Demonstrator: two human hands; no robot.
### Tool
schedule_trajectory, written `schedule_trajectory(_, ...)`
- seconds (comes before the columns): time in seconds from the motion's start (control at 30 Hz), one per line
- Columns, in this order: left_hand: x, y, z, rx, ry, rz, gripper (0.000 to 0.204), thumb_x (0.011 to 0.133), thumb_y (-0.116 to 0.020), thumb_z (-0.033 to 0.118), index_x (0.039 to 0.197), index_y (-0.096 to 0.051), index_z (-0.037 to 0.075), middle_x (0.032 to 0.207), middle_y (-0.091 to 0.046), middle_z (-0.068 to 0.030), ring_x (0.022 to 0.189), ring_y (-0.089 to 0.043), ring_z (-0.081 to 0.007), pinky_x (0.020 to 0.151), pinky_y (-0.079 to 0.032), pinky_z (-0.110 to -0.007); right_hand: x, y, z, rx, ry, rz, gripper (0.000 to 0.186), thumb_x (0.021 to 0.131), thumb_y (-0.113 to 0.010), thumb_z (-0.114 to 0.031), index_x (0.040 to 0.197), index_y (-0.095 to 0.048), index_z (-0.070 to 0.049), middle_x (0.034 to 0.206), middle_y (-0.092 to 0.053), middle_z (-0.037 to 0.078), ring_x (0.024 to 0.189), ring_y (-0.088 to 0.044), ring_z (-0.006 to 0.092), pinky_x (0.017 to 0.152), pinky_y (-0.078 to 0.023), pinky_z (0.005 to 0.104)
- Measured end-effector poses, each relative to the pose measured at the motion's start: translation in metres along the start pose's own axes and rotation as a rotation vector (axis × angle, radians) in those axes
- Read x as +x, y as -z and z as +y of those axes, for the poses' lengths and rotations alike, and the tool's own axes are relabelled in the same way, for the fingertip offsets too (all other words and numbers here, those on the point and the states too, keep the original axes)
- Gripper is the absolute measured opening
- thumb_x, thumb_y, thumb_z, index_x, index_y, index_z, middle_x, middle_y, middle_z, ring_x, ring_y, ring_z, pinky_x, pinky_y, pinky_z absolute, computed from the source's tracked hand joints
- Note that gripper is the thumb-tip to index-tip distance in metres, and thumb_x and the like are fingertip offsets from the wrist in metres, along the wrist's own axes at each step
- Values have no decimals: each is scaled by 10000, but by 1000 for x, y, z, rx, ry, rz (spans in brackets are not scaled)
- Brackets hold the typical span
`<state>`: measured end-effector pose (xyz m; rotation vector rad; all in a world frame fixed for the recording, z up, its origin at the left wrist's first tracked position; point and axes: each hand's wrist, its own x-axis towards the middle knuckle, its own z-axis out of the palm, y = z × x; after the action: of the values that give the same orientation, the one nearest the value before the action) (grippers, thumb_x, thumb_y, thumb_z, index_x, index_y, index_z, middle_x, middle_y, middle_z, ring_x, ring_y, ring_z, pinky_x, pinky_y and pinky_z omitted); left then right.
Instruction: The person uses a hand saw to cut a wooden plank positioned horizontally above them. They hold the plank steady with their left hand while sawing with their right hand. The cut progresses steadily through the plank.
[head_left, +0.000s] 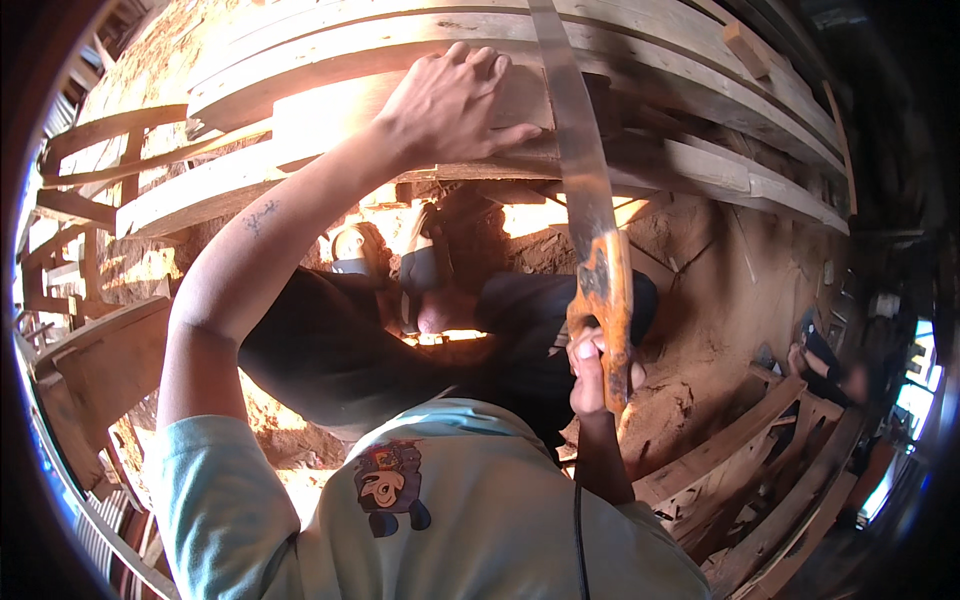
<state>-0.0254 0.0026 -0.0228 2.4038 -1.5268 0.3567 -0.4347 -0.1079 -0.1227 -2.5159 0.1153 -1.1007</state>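
Note:
My right hand (590, 375) is closed around the worn orange wooden handle of a handsaw (585, 165). The saw's long, wide blade reaches away from me across a wooden board (345, 108), close to that board's right end; whether the teeth touch the wood I cannot tell. My left hand (450, 105) rests on top of the same board, left of the blade, with its thumb stretched toward the saw. Its fingers point to the far side and look slightly bent, with nothing held in them.
Long planks (690, 55) run left to right beneath and beyond the board. A small wood block (747, 50) sits on them at the far right. Timber frames stand on the left, and more beams (730, 440) lie at the lower right. Brown earth floor (690, 290) lies beneath.

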Motion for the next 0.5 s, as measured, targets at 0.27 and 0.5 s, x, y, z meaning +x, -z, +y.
schedule_trajectory(0.27,2,2,0,40,-21,-28,923,977,-604,713,1417,-572,-98,1261,-675,-238,1166,-657,-375,884,-584,-464,62,-28,-26,-67,251,-27,143,950,-697,86,1075,-644,40,934,-601,174,742,-657,271,705,-577,393)
schedule_trajectory(0.5,4,6,0,-8,-55,-49,930,965,-607,730,1409,-582,-87,1291,-672,-222,1157,-668,-366,898,-584,-476,-31,-47,-4,159,44,16,175,894,-540,102,1049,-535,22,721,-562,101,539,-517,182,503,-478,338)
